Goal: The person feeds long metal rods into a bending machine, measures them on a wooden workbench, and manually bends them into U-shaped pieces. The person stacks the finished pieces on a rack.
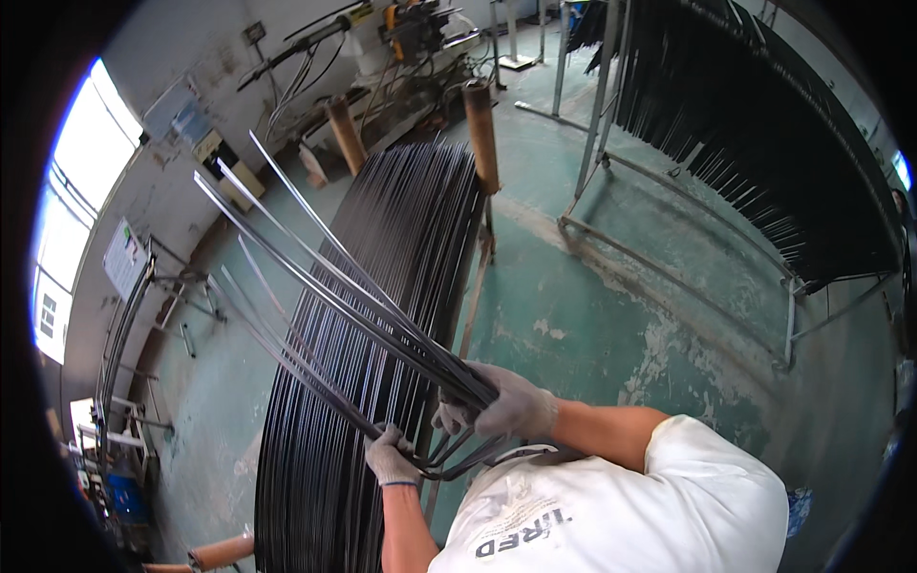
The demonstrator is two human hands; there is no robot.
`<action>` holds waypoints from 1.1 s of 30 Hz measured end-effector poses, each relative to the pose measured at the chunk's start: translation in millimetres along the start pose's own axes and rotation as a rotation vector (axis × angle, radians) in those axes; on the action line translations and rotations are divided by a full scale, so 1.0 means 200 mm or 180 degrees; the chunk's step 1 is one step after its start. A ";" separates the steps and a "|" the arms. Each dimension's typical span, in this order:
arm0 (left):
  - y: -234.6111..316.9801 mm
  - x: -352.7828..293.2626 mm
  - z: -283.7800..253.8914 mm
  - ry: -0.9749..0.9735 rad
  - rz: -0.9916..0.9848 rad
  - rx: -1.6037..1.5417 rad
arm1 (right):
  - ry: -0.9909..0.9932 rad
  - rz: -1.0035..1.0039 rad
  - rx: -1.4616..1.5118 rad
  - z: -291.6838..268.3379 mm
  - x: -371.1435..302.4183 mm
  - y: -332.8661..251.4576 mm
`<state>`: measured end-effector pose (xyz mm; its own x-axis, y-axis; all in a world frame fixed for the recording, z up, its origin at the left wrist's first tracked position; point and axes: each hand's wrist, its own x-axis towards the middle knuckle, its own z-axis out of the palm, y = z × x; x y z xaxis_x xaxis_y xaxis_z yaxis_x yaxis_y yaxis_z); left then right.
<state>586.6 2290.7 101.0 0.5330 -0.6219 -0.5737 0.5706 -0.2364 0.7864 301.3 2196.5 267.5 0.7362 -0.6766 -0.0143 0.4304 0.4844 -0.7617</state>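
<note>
Workshop floor (611,286), green painted and worn to patches, is running under everything; a metal rack (764,124) hung with dark rods is standing at upper right, machinery with hoses (401,38) sitting at the far wall, bright windows (76,191) glaring on the left. Filling the middle is a big stack of black bent rods (382,315), lying between upright brown posts (480,134).

Person in a white shirt is wearing grey knit gloves on both hands. Right hand (511,406) is clenching around a small bundle of rods (315,277) near their bent ends, fingers wrapping fully over it. Left hand (390,456) is gripping lower, closing on the hooked ends of the same bundle, just beside the right hand. The bundle is angling up and to the left, its free ends fanning apart above the stack, lifted off it at that end.

Likely risks, judging from this: the long free ends are splaying and could whip or snag on the stack below, dragging other rods loose; with both grips bunching at one end, the far end is getting little control and a rod could slide out of the bundle; the hooked ends are sitting close to the person's chest and could catch the shirt
</note>
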 end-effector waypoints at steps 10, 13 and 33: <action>0.20 0.13 1.79 -0.1542 -0.0497 -0.0049 | 0.0086 -0.2297 -0.1691 -0.60 -0.03 -0.62; 0.27 0.18 2.29 -0.1829 -0.0337 0.0095 | 0.0213 -0.2561 -0.1541 -0.77 0.09 -0.95; -0.02 1.14 4.88 -0.3300 -0.2039 -0.0572 | 0.1682 -0.2200 -0.1813 -2.42 1.14 -2.78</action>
<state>95.4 1421.0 191.1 -0.5758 -0.7493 -0.3270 0.6680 -0.6618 0.3402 -23.5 1504.3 373.3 0.0410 -0.9303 0.3644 0.2600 -0.3422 -0.9029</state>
